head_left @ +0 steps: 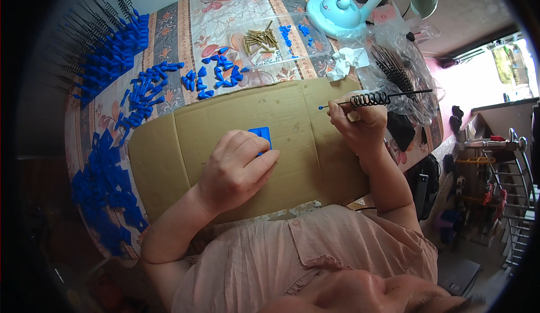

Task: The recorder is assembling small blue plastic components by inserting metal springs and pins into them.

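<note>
Working at a sheet of cardboard (242, 116) laid over the patterned tablecloth (191, 26). Pressing down with the left hand (236, 169), fingers curled over a flat blue plastic piece (261, 136) near the cardboard's middle, only its far edge showing. Pinching with the right hand (360, 123), near the cardboard's right edge, a thin black rod (388, 96) carrying a coiled spring (369, 98) and a small blue tip, pointing left toward the other hand. Judging by the surroundings, sitting somewhere in the middle of a long batch: lying along the table's far left edge, a dense row of finished blue-handled rods (107, 43); waiting along the near left edge, a heap of flat blue pieces (107, 195); scattered beyond the cardboard's far edge, loose blue caps (216, 74); holding brass pins, a clear tray (281, 40); bulging at the right edge, a plastic bag of bare black rods (396, 71). Plenty remaining, apparently.
</note>
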A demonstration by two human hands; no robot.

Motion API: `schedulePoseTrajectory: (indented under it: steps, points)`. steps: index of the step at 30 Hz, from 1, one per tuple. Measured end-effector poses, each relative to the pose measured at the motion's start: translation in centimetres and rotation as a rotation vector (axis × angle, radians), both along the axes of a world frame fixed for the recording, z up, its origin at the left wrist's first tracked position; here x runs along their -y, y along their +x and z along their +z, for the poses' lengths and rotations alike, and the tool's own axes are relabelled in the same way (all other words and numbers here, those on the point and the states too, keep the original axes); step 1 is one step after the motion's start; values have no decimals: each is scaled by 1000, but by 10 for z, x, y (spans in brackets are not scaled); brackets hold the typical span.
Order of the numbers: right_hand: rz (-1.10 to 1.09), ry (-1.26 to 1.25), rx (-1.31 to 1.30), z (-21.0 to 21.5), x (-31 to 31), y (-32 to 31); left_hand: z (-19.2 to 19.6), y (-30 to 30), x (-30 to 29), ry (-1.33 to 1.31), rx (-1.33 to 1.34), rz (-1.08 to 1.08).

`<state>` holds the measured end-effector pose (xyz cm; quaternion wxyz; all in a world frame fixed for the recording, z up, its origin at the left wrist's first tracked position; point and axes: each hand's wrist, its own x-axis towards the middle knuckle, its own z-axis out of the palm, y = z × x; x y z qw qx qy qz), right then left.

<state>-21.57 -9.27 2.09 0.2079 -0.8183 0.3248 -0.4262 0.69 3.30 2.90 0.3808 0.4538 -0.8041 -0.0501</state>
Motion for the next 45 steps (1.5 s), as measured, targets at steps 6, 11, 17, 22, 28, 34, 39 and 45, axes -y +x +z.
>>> schedulePoseTrajectory:
  steps: [6,11,17,22,28,34,39,45]
  points:
    - [-8,-47,23,1,0,0,1,-1,0,3,1,-5]
    - [-17,2,-40,6,-2,0,-1,0,0,6,-1,-4]
    - [20,-4,65,0,0,4,7,7,2,-1,25,10]
    - [45,-58,-7,4,-1,5,14,40,13,-42,41,362]
    - [144,-33,-89,12,-8,4,-6,83,25,91,66,517]
    - [205,34,-88,17,-10,3,-20,75,62,122,151,442]
    - [204,68,-139,14,-11,5,-26,74,80,191,291,369]
    - [201,7,-240,11,-8,5,-10,81,78,232,65,248]
